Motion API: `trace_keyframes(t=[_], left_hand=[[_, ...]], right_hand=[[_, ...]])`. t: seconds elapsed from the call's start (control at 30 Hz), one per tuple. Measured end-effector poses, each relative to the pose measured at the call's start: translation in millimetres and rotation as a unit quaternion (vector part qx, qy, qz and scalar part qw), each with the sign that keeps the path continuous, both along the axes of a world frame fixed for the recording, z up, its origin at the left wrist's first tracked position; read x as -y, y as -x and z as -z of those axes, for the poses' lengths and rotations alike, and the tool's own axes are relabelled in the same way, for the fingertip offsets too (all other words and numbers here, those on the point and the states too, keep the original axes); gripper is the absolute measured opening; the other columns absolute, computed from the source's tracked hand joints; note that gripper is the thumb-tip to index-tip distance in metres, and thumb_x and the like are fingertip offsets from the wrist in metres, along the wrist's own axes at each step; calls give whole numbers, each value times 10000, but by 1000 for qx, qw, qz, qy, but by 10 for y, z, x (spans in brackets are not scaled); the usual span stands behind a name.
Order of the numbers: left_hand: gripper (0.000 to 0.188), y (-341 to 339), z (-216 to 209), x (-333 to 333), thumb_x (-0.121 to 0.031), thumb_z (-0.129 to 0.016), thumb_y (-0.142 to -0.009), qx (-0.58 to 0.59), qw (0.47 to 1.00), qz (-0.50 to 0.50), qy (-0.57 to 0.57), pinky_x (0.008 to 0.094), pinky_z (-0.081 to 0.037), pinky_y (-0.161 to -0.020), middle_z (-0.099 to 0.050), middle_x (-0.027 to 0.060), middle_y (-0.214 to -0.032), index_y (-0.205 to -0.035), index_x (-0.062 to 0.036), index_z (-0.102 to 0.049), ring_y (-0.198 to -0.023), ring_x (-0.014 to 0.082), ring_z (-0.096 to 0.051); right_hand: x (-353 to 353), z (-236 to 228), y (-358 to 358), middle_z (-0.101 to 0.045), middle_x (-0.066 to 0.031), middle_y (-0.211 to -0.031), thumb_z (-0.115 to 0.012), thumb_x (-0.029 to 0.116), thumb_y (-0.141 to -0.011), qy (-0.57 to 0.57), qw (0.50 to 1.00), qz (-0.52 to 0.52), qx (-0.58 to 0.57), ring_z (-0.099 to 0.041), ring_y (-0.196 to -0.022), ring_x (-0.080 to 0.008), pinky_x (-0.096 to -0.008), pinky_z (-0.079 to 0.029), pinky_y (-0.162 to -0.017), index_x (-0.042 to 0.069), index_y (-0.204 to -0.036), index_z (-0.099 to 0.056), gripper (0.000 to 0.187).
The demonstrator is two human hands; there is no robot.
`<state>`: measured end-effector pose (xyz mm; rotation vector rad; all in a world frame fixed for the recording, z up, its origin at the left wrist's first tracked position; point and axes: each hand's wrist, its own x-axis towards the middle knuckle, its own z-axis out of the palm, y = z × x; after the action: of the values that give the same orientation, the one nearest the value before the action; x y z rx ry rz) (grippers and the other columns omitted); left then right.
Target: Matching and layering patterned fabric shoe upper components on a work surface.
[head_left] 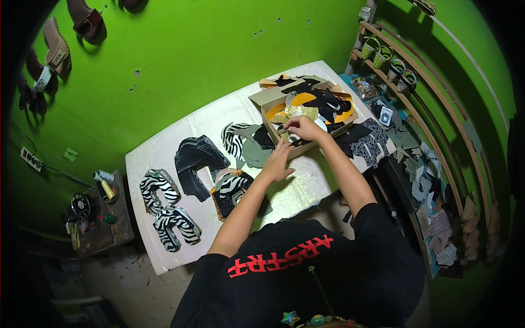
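Both of my hands meet at the near left corner of an open cardboard box [268, 113]. Between them is a small olive-gold piece of material [284, 136]. My right hand [304, 128] reaches over the box's near side with its fingers closed on the upper end of this piece. Lower down, my left hand [277, 165] has its fingertips pressed together at the piece's near end. Shiny gold material [303, 111], orange pieces and black cut pieces fill the box. Left of my hands lie grey-green cut pieces [256, 150] and a zebra-striped piece [234, 139].
Stacks of zebra-striped pieces [159, 190] and black pieces [199, 164] lie on the pale table [158, 147]. Patterned grey scraps [372, 145] spread right of the box. A wooden rack [432, 106] lines the right wall. A small side table [117, 232] holds thread spools [107, 189].
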<state>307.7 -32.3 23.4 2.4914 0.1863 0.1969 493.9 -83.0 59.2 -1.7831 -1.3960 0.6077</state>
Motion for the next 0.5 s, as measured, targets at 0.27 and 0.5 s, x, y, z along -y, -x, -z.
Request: trace_keyframes(t=[0.27, 0.5], left_hand=[[696, 36, -32, -11, -203, -677, -676, -4, 1000, -10, 4, 385, -203, -1052, -280, 127, -1359, -1261, -43, -333, -1320, 279, -123], [603, 32, -2, -78, -178, -639, -713, 6, 1000, -5, -8, 383, -221, -1046, -301, 128, -1349, -1224, -13, -366, -1307, 281, -173]], right_hand=[[89, -202, -365, -534, -156, -1016, -528, 15, -715, -146, 948, 278, 46, -507, -979, -316, -376, -394, -885, 36, -980, -561, 268], [248, 64, -448, -400, -96, -1204, -708, 179, -644, 135, 885, 383, 228, -392, -1110, -329, -459, -384, -876, 120, -1172, -451, 590]])
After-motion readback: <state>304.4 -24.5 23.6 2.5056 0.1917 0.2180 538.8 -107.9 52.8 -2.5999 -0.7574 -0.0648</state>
